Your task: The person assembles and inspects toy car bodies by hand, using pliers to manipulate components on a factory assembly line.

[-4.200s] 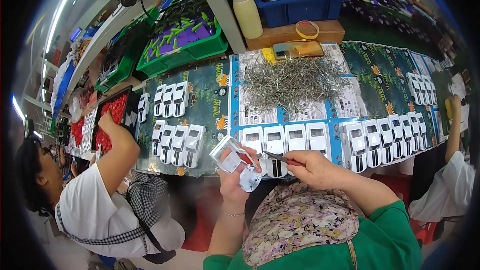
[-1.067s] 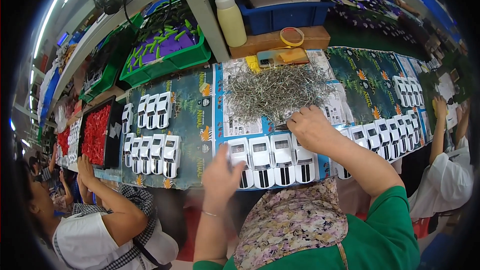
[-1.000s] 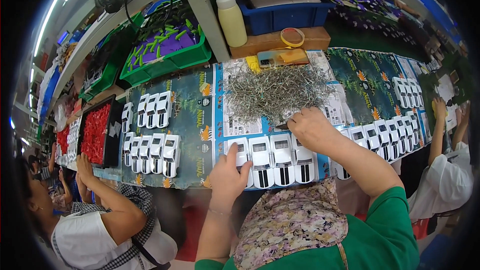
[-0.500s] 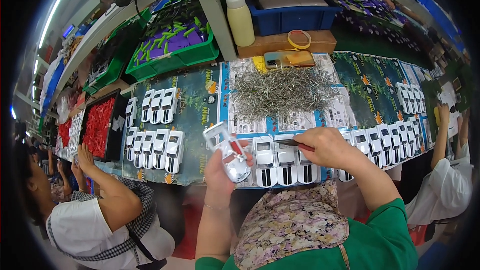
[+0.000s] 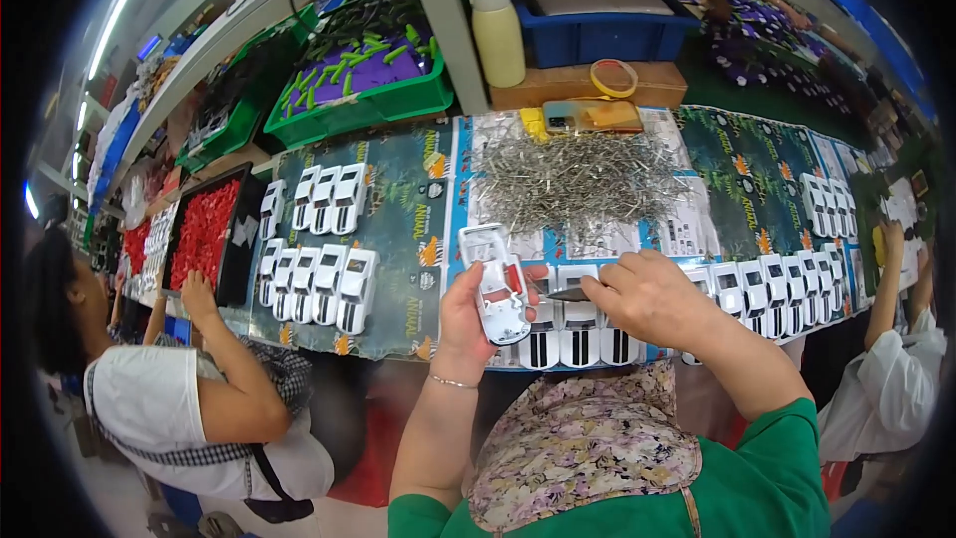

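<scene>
- Left green sheet (image 5: 396, 249): yellow capitals (image 5: 420, 221), running sideways.
- Right green sheet (image 5: 727, 154): similar yellow lettering (image 5: 749, 213).
- White sheet (image 5: 697, 201): small dark print (image 5: 683, 236), too tiny to read.

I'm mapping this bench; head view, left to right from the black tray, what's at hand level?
Black tray, left group of white car shells, left hand holding upturned shell, right hand holding pointed tool, right row of car shells.

On the worktop (image 5: 403, 229), a heap (image 5: 578, 179), perhaps of pins, lies behind the middle car shells (image 5: 581, 317); further shells (image 5: 327, 269) stand left and right; a phone (image 5: 602, 118) lies behind the heap, a bottle (image 5: 497, 40) farther back, leftward
</scene>
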The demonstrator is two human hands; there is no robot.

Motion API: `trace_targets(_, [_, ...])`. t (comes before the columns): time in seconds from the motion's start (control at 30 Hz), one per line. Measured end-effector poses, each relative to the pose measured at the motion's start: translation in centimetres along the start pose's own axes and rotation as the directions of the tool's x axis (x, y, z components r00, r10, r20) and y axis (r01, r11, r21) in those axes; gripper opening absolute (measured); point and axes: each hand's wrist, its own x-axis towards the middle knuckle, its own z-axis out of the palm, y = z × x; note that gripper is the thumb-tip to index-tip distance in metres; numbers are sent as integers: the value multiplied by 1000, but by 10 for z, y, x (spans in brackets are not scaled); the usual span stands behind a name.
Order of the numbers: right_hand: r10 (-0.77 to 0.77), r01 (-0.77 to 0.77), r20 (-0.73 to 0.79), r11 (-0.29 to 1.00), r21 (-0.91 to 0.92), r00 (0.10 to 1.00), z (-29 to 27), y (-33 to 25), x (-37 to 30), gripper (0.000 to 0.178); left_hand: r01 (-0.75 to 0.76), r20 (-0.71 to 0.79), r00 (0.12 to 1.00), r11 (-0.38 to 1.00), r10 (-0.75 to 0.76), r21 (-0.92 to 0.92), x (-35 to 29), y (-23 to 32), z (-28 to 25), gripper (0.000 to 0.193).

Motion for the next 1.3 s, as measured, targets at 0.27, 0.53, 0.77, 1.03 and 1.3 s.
trace_targets(0.27, [209,-197,-16,944,265,978,-2,-10,-7,25,-207,92,977,960,193,189,-14,-14,11,60])
trace_targets(0.53, [340,-552,483,142,821,807,10,-51,-12,30,-360,254,909,930,330,77,-43,-19,0,81])
trace_targets(0.77, [334,-501,438,133,855,835,16,-58,-4,32,-336,242,914,942,326,1,-54,-22,-10,77])
trace_targets(1.03, [377,-417,246,487,768,893,23,-68,-12,37,-381,118,920,923,373,49,-59,-30,-1,72])
trace_targets(1.3, [411,-402,210,465,788,887,24,-72,-18,37,-390,101,918,920,384,43,-57,-35,5,76])
